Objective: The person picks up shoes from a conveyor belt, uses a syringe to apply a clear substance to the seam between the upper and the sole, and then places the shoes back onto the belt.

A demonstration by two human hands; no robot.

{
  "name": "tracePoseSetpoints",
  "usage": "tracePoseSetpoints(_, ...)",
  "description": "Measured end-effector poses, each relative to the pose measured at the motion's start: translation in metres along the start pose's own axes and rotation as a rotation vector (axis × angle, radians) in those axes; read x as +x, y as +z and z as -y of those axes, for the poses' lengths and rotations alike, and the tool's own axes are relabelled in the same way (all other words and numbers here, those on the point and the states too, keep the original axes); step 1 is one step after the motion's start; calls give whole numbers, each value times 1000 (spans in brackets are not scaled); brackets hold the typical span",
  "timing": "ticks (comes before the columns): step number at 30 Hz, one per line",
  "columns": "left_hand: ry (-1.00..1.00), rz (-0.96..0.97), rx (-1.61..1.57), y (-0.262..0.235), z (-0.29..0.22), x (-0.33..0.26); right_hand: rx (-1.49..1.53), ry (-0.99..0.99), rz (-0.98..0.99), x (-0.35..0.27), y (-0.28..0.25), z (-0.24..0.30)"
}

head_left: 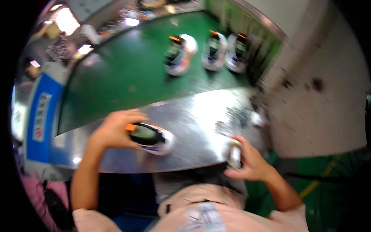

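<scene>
My left hand (114, 129) grips a white handheld device (152, 137) with a dark screen and an orange tip, lying on the shiny metal table edge (193, 127). My right hand (249, 160) is closed around a small pale cylindrical object (234, 152) at the table's near right edge. The picture is blurred, so fine detail of both items is unclear.
Three similar white devices (179, 54) (214, 50) (237, 52) lie in a row on the green belt (123, 73) beyond the metal strip. A blue panel (40, 116) stands at the left. A pale wall (320, 96) is at the right, green floor below.
</scene>
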State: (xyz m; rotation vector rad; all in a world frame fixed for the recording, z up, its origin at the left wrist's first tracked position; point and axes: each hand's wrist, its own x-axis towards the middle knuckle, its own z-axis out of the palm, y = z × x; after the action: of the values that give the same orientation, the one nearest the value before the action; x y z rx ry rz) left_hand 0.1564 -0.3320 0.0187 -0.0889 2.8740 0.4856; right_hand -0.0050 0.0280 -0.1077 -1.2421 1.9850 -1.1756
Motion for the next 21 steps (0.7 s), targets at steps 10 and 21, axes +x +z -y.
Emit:
tracePoseSetpoints(10,136,-589,93,111,-58,-52,123,348,134,-8,0,20)
tracePoseSetpoints(21,125,-808,23,164,-53,-76,926,325,81,42,8,99)
